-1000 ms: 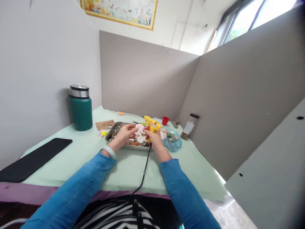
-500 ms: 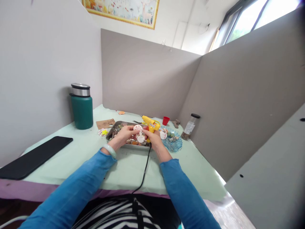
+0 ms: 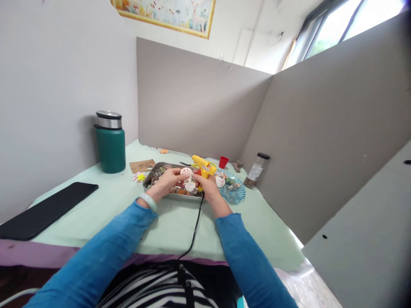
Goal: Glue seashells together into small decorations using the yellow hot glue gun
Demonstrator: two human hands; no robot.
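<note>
Between thumb and fingers, my left hand [image 3: 168, 180] pinches a round white disc with red specks [image 3: 186, 171]. My right hand [image 3: 207, 185] is wrapped round a yellow glue gun [image 3: 203, 167], its black cord running down to the table's front edge. The right thumb and fingertips reach toward the disc; whether they touch it I cannot tell. Under both hands lies a metal tray [image 3: 167, 196] full of shells and small pieces. A white scalloped piece [image 3: 189, 186] shows just below the disc.
A blue glass plate [image 3: 239, 197] with shells stands right of the tray, a red cup [image 3: 223, 162] behind it. A jar [image 3: 257, 171] leans at the right partition. To the left are a green flask [image 3: 111, 147], a black mat [image 3: 48, 211], a brown board [image 3: 141, 166] and a yellow-star piece [image 3: 140, 177].
</note>
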